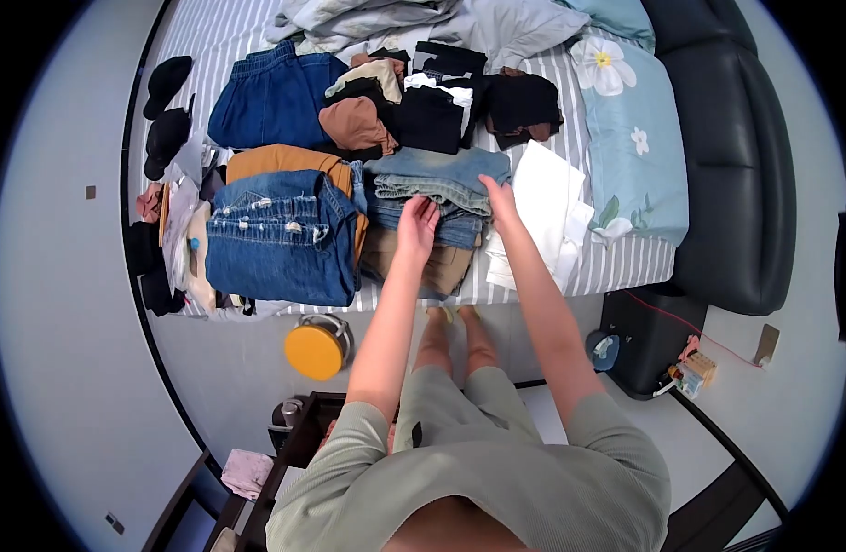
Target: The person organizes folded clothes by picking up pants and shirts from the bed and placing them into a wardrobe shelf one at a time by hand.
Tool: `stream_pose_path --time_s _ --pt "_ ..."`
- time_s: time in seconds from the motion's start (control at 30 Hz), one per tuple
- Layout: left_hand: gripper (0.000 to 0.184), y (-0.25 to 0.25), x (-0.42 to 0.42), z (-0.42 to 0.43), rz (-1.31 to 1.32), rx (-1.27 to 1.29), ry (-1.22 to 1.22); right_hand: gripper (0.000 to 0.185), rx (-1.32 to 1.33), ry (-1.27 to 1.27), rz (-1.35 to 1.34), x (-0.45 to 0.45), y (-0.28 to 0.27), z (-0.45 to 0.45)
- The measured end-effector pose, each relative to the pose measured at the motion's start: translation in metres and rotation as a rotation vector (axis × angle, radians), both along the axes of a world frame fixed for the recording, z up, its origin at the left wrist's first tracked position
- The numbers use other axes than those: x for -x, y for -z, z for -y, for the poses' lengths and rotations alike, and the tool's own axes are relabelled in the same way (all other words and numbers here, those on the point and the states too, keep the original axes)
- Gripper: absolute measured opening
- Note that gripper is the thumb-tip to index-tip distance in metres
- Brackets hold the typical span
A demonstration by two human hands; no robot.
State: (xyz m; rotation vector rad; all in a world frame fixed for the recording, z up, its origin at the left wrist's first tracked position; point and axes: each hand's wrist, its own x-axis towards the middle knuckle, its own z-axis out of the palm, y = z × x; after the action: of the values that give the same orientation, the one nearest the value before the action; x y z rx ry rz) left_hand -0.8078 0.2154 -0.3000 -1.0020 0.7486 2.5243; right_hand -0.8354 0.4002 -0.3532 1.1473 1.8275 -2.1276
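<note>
A folded pair of light-blue jeans lies on top of a stack on the bed, in the middle of the head view. My left hand is at its front edge, with the fingers curled against the layers. At the right edge, my right hand grips the jeans, its thumb on top and the other fingers partly hidden. Beneath are darker folded jeans and brown folded trousers. To the left lies a dark-blue denim garment over a tan one. White folded clothes are just right of my right hand.
Farther back on the striped bed are blue denim, black clothes and a brown garment. Black caps line the left edge. A flowered pillow is at right. A yellow stool stands on the floor near my legs.
</note>
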Motion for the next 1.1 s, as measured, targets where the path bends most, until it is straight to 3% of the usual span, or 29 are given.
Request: stream_pose_path --time_s 0.07,0.13,0.2,0.23,0.33,0.37,0.47,0.63,0.87,0.9,0.97,1.07,1.1 --pt "0.032 0.0 0.007 0.0 -0.027 -0.033 -0.063 0.05 0.463 0.195 -0.004 0.008 -0.033 0.005" --pt "0.036 -0.016 0.014 0.001 -0.045 -0.228 -0.046 0.048 0.428 0.164 0.028 0.017 -0.042 0.0" --pt "0.039 -0.027 0.016 -0.001 -0.097 -0.241 -0.059 0.048 0.377 0.13 0.063 0.024 -0.045 0.0" --pt "0.041 -0.027 0.016 -0.002 -0.122 -0.247 -0.066 0.047 0.156 0.102 0.134 0.031 -0.035 -0.001" --pt "0.044 -0.022 0.013 -0.004 -0.142 -0.187 -0.049 0.044 0.324 0.073 0.053 0.037 -0.048 -0.002" --pt "0.043 -0.018 0.013 -0.004 -0.139 -0.173 -0.049 0.039 0.556 0.042 0.114 0.042 -0.047 -0.004" --pt "0.042 0.005 0.016 -0.002 0.069 -0.233 -0.123 0.034 0.72 -0.037 0.195 0.046 -0.047 -0.005" --pt "0.043 -0.001 0.023 -0.012 0.084 -0.131 0.006 0.023 0.51 -0.032 0.244 0.02 -0.035 0.014" --pt "0.055 0.029 0.03 -0.027 0.293 0.207 -0.056 0.042 0.238 -0.056 0.096 -0.013 -0.066 0.033" --pt "0.051 0.001 0.03 -0.027 0.346 0.267 -0.055 0.043 0.286 -0.023 0.106 -0.014 -0.071 0.033" --pt "0.05 -0.008 0.032 -0.025 0.266 0.246 -0.072 0.046 0.387 0.046 0.124 -0.013 -0.084 0.034" --pt "0.047 0.003 0.036 -0.02 0.267 0.23 -0.077 0.051 0.615 0.162 0.118 -0.013 -0.093 0.025" --pt "0.046 0.002 0.038 -0.02 0.305 0.234 -0.067 0.055 0.459 0.226 -0.082 -0.013 -0.057 0.02"
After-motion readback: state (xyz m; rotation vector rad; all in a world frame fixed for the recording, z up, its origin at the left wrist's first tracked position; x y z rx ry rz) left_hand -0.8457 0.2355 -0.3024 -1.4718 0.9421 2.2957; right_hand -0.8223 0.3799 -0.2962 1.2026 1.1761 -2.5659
